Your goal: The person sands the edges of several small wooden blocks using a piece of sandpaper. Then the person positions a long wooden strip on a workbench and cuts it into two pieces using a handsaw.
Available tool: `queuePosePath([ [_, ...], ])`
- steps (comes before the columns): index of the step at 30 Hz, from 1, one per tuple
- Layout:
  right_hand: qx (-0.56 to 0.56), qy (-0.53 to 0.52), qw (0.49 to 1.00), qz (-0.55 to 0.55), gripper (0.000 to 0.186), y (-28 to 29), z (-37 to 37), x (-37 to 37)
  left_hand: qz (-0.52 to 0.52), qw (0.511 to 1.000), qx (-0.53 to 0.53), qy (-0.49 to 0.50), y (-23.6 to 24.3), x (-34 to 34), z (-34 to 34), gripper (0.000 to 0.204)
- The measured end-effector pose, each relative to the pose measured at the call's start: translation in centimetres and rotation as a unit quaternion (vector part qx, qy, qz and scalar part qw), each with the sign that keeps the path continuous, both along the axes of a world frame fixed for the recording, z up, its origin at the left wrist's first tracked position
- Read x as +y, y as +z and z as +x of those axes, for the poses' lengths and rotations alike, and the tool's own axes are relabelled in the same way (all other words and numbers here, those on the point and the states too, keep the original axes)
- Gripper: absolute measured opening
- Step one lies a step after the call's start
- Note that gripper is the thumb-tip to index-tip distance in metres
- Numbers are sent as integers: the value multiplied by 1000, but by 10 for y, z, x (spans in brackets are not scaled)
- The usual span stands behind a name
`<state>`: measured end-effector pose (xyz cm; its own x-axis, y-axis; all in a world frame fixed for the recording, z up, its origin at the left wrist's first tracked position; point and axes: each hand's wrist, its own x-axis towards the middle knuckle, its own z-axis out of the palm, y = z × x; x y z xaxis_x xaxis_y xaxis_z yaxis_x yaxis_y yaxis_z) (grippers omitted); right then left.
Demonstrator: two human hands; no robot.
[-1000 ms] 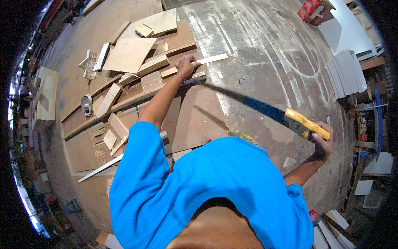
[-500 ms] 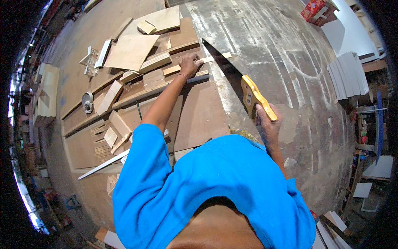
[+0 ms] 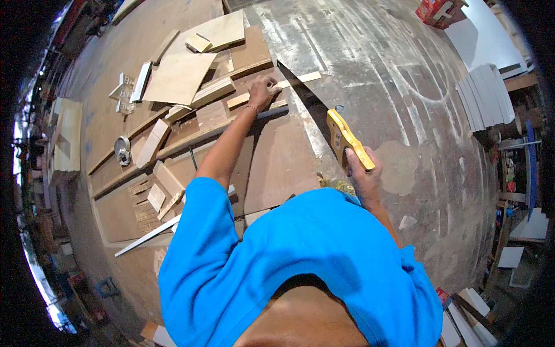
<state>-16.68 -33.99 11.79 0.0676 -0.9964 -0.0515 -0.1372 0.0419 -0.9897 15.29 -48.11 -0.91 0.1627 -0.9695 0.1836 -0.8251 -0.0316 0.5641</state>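
A handsaw with a yellow handle (image 3: 347,139) and a dark tapering blade is gripped in my right hand (image 3: 364,176). Its blade slants away to the far left and crosses a thin, pale wooden strip (image 3: 306,77); whether the teeth touch the wood I cannot tell. On that strip, just left of the blade, my left hand (image 3: 263,92) is closed with fingers and thumb around it. The strip lies over the panel's edge, its right end sticking out above the floor. Part of it is hidden under my left hand.
Wooden boards (image 3: 214,92) flank my left hand, with a thin square panel (image 3: 179,78) beyond. A tape roll (image 3: 122,143) and a white strip (image 3: 147,235) lie at left. Stacked white panels (image 3: 485,98) and a red box (image 3: 439,13) stand at far right.
My right hand and the saw have shifted a little to the left, the blade staying across the strip. The left hand keeps its hold on the wood. The whole view has shifted slightly.
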Motion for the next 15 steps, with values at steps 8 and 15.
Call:
queuePosePath([
  [8,10,-11,1000,-23,13,-9,10,2,-23,999,-28,25,3,-11,-14,25],
  [15,56,-3,997,-56,13,-12,19,6,-49,998,34,3,1,-7,-12,19],
])
